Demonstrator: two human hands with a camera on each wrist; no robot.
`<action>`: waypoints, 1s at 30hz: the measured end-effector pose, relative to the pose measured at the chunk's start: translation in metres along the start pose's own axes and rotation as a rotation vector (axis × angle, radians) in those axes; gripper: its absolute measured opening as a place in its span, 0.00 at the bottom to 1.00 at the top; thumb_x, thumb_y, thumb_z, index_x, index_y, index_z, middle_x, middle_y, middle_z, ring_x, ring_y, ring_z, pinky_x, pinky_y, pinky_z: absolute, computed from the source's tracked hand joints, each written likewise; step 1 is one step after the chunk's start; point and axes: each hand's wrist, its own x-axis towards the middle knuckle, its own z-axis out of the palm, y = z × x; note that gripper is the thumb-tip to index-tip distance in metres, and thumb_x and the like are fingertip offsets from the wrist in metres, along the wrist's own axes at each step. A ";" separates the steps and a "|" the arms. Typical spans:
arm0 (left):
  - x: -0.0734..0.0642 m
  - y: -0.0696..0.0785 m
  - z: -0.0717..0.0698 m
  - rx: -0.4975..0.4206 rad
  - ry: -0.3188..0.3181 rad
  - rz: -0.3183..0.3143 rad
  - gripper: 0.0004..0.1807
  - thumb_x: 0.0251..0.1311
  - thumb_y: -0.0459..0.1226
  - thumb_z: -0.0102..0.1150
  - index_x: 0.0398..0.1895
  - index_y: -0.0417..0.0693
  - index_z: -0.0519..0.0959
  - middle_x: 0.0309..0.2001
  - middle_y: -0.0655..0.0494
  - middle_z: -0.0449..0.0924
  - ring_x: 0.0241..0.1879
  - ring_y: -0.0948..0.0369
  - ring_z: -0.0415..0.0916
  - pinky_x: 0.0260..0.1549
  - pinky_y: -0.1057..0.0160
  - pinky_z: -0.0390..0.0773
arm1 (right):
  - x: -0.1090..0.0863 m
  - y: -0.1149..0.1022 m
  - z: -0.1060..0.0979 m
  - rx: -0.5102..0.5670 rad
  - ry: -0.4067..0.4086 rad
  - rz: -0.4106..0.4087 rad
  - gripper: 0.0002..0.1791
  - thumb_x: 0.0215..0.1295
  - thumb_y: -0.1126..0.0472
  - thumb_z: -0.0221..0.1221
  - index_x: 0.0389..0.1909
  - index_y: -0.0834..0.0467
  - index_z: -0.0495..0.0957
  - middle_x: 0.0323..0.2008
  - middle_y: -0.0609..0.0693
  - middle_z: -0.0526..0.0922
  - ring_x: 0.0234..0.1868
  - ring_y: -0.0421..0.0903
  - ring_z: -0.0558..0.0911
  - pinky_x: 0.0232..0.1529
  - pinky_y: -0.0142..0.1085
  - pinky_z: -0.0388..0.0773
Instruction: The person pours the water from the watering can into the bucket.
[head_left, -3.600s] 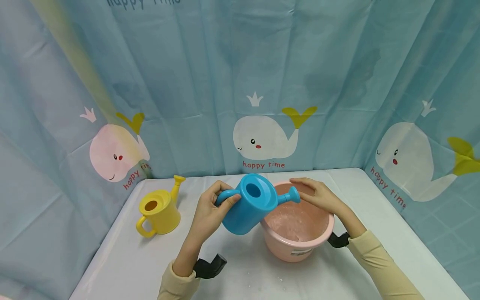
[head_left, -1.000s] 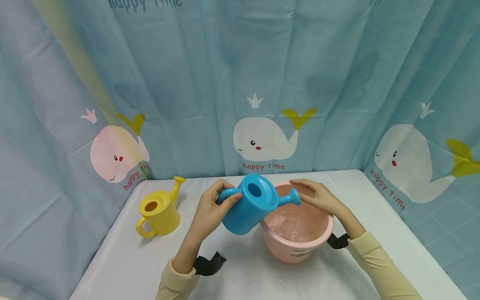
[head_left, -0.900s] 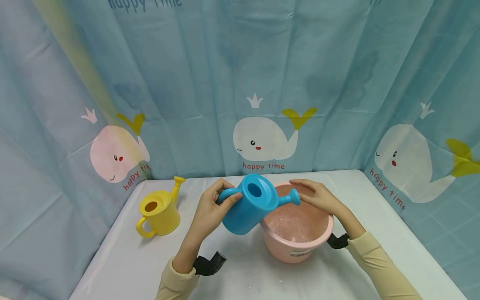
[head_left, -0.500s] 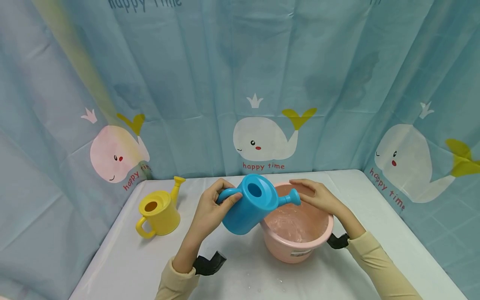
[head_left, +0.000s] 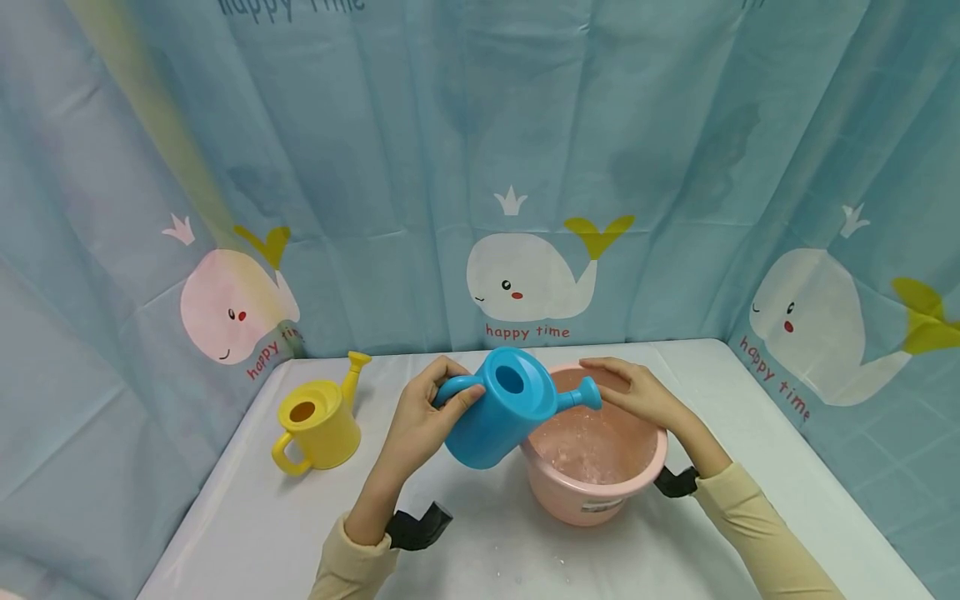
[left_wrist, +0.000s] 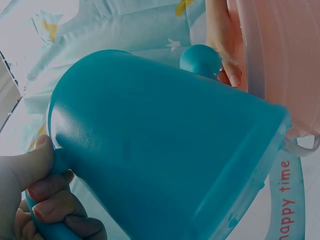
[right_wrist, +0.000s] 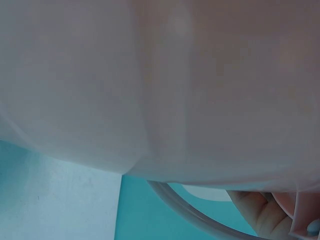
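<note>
At the tub (head_left: 562, 500), left fingers (left_wrist: 60, 206) tilt a blue watering can (head_left: 487, 429)

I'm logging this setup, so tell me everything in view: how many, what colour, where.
Curtain: panels uncountable, blue, back and both sides.
Whale prints: 3 in the head view, white, on the curtain.
Table: 1, white, underneath.
Yellow watering can: 1, yellow, table's left.
Basin: 1, pink, right of centre.
Label: 1, whitish, basin's near side.
Water: 1 pool, clear, inside basin.
Blue watering can: 1, blue, tilted, spout over basin.
Wrist mounts: 2, black, one per wrist.
Sleeves: 2, beige, forearms.
Left hand: 1, bare, gripping blue watering can's handle.
Right hand: 1, bare, holding basin's rim.
</note>
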 end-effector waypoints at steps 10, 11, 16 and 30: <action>0.004 -0.020 0.003 -0.002 0.005 -0.004 0.07 0.58 0.35 0.60 0.36 0.44 0.74 0.33 0.51 0.77 0.38 0.56 0.74 0.45 0.52 0.75 | -0.001 0.000 0.000 -0.001 -0.006 0.011 0.25 0.63 0.59 0.59 0.60 0.62 0.69 0.59 0.61 0.72 0.60 0.59 0.71 0.54 0.54 0.70; 0.005 -0.025 0.004 -0.007 0.005 -0.005 0.08 0.57 0.36 0.61 0.36 0.45 0.74 0.33 0.51 0.77 0.38 0.56 0.74 0.45 0.52 0.75 | -0.001 0.000 0.000 -0.002 -0.006 0.012 0.25 0.63 0.59 0.58 0.60 0.62 0.69 0.59 0.61 0.72 0.60 0.60 0.71 0.54 0.54 0.70; 0.007 -0.033 0.004 -0.016 0.003 0.001 0.08 0.57 0.40 0.61 0.36 0.48 0.74 0.33 0.53 0.77 0.37 0.57 0.73 0.44 0.54 0.75 | 0.000 0.002 0.000 0.004 -0.005 0.012 0.25 0.63 0.59 0.59 0.60 0.62 0.69 0.59 0.61 0.72 0.60 0.59 0.71 0.54 0.54 0.71; 0.002 0.003 0.001 0.018 -0.006 0.007 0.06 0.58 0.33 0.59 0.35 0.41 0.73 0.31 0.50 0.76 0.36 0.55 0.72 0.43 0.53 0.75 | -0.001 0.001 0.000 0.001 -0.001 0.011 0.25 0.63 0.59 0.59 0.60 0.62 0.69 0.59 0.60 0.72 0.60 0.59 0.70 0.54 0.55 0.70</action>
